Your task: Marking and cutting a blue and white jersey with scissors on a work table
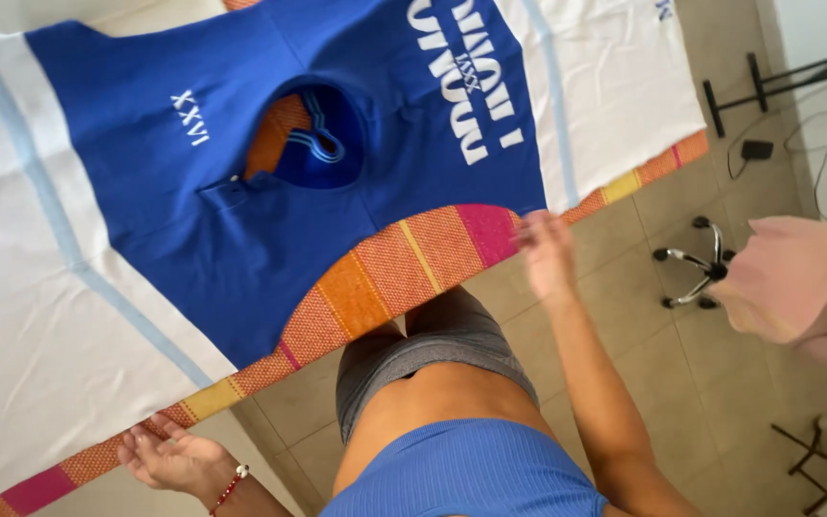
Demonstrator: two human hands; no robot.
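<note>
A blue-and-white short-sleeved polo shirt of knit fabric [270, 182], with pale blue stripes down its white sleeves, lies spread flat and face up on a table covered by a striped woven cloth in orange, pink and yellow [404, 263]. Its collar opening sits near the middle of the table; the blue body reaches the near edge, and the white sleeves run out toward the left and right ends.

The right hand [543, 251] is at the near edge toward the right, fingers loosely spread and lying on or just over the pink stripe of the cloth, beside the shirt's hem; whether it pinches any fabric cannot be told. The left hand [167, 458] is at the near left corner, palm up and open, holding nothing, just under the cloth's edge.

The shirt's blue body lies right at the near edge, so a tug from either hand could, I judge, drag it off onto the tiled floor [710, 373]. The cloth lies loose on the table: a pull on the cloth instead of the shirt would likely shift both and wrinkle the flat spread. A small metal stand with castors [696, 268] stands on the floor near the right hand's side; a sideways step could catch it.
</note>
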